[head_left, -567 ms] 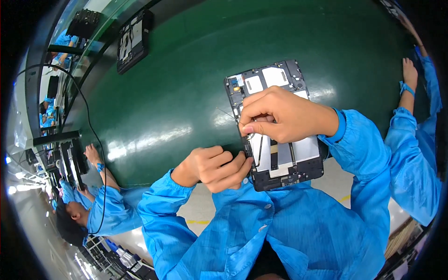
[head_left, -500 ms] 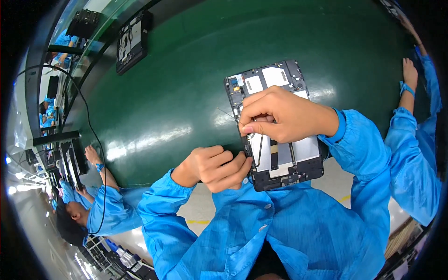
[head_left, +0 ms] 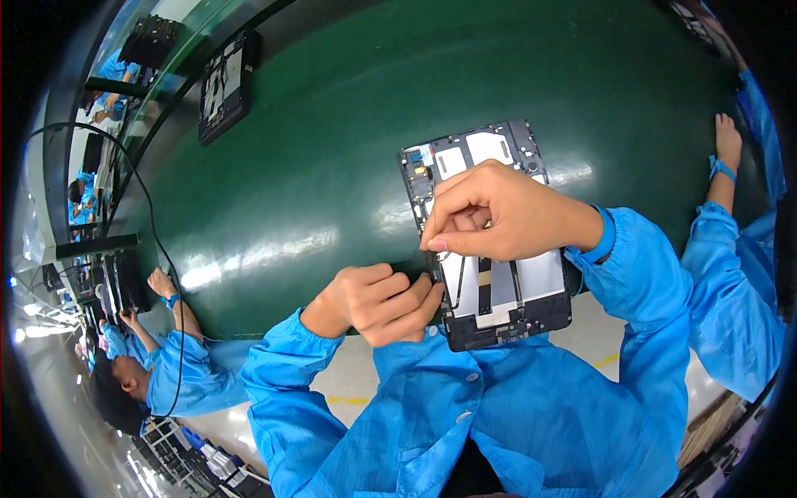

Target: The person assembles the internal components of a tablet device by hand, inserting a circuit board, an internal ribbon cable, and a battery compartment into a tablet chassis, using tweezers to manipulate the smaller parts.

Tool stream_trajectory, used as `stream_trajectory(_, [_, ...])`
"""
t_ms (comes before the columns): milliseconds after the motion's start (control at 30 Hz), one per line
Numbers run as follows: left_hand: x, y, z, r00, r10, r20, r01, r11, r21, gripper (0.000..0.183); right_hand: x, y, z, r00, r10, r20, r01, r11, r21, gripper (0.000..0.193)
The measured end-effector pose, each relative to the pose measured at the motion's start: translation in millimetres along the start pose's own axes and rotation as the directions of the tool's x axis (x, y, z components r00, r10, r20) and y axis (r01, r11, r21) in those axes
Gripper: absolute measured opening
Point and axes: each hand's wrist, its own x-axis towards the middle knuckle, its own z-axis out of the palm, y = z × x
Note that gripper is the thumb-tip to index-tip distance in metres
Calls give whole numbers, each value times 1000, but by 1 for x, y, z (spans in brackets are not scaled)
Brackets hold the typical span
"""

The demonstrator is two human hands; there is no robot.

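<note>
One tablet (head_left: pixel 541 280) lay open and coverless at the green table's (head_left: pixel 315 174) near edge; the uncovering looked done, while how much fine work remained along its left side was unclear. There the right hand (head_left: pixel 516 214) pinched thumb to forefinger and the left hand (head_left: pixel 374 304) curled loosely; fingertips hid anything held.

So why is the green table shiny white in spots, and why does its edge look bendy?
In the head view, white glare streaks the green table, probably reflected lights; in the head view, the table's edge curves, because a fisheye camera bends straight lines; in the head view, the right hand and the open tablet look fairly sharp.
</note>
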Motion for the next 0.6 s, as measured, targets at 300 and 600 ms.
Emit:
stream_trajectory(300, [-1,-3,6,1000,-25,-14,25,999,-21,27,1,-3,0,1000,-5,-20,4,998,-62,12])
stream_trajectory(600, [-1,-14,-1,995,-96,1,96,995,12,34,0,-1,3,999,28,-29,-28,1000,8,10])
